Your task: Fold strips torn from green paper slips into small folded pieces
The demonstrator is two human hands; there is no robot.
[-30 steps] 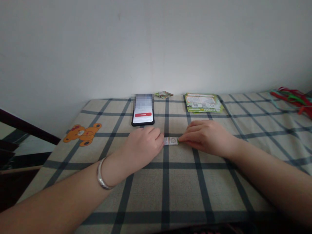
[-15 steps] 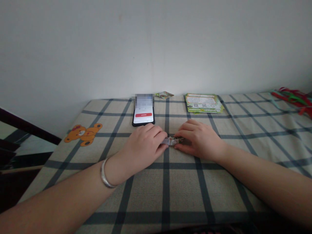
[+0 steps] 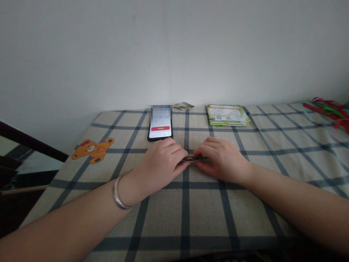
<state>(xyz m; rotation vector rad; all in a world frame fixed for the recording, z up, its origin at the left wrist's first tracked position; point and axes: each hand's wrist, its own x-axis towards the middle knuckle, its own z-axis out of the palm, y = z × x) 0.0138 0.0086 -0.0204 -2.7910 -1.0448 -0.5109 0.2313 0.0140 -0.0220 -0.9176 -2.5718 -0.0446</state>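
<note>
Centrally placed: one narrow strip of folded, printed paper, thin and dark-edged, low over a surface covered in beige cloth with a blue-grey check. Its ends were held between two bare hands.

Left hand: fingers clamped on the strip's left end, thumb on the near side; a silver-coloured bangle circled the wrist.

Right hand: fingers pinched on the right end, thumb likewise nearest the wearer. A short middle length showed between the hands; whether the paper touched the cloth could not be told.

Just beyond the left hand: one black-cased smartphone, lit screen with a red button, upper part pixelated.

Near the wall: one small folded paper piece, green and multicoloured, pointed at the ends; to its right, one uneven stack of green-and-white printed leaflets.

Far right: one loose heap of red and green strands.

Left side: one flat orange cartoon bear, lying sideways on the cloth.
</note>
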